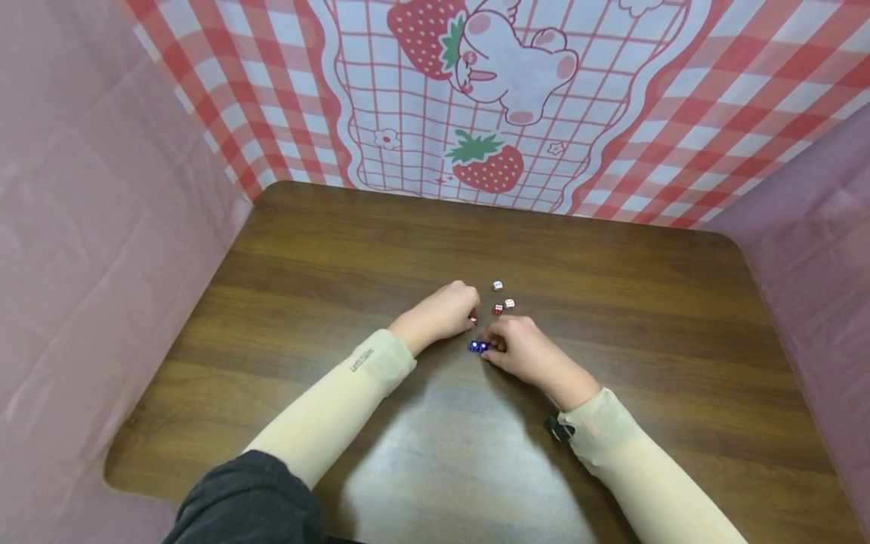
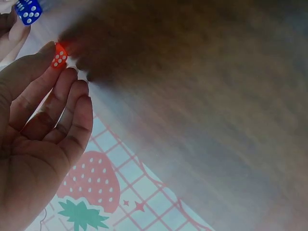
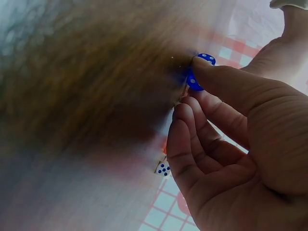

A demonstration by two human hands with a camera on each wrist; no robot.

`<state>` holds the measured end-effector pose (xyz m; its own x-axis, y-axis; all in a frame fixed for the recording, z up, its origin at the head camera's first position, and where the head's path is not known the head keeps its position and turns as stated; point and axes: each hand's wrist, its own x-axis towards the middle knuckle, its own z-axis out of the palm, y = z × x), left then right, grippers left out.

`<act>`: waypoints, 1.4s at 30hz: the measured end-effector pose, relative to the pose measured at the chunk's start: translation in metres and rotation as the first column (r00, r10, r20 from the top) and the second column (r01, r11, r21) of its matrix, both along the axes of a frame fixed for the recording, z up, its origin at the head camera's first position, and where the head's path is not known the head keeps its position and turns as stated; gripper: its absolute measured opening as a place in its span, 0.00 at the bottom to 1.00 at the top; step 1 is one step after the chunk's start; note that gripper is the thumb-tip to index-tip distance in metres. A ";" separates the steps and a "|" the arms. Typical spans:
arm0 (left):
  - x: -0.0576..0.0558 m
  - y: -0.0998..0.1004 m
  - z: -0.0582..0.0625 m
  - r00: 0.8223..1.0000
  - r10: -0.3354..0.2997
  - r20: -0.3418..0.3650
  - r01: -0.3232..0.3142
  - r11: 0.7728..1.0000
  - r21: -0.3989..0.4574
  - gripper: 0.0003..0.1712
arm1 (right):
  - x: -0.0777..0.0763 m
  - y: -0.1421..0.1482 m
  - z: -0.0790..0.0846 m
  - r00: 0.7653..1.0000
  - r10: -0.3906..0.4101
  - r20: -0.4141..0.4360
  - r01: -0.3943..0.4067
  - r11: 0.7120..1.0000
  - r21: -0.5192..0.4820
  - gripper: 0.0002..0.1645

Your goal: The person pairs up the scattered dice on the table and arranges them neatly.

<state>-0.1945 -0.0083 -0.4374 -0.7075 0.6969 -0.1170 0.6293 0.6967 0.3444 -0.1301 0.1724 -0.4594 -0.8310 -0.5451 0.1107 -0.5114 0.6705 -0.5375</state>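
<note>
My left hand pinches a red die with white pips between thumb and forefinger, just above or on the wooden table. To its right, my right hand pinches a blue die by the thumb and fingertips. A second blue die sits directly left of it; the two look to be touching side by side. In the left wrist view, one blue die shows near the right hand's fingers.
Beyond the right hand lie another red die, a white die close beside it, and a second white die farther back. A checked strawberry-print cloth hangs behind the wooden table; pink cloth covers both sides.
</note>
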 end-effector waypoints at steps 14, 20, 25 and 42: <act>0.011 -0.002 0.001 1.000 -0.002 0.011 0.002 1.000 -0.014 0.05 | 0.000 0.000 -0.001 1.000 0.011 -0.025 -0.011 1.000 0.002 0.10; 0.012 -0.002 0.000 1.000 -0.010 0.003 0.010 1.000 -0.008 0.05 | 0.000 0.000 -0.003 0.999 0.012 -0.035 -0.012 1.000 0.001 0.10; 0.012 -0.002 0.000 1.000 -0.014 0.005 0.014 1.000 -0.004 0.05 | 0.000 0.001 -0.003 0.999 0.011 -0.043 -0.012 1.000 -0.005 0.10; 0.013 -0.001 0.000 1.000 -0.002 0.001 0.002 1.000 -0.001 0.07 | -0.005 0.010 0.011 0.998 -0.044 -0.036 0.043 0.999 -0.021 0.11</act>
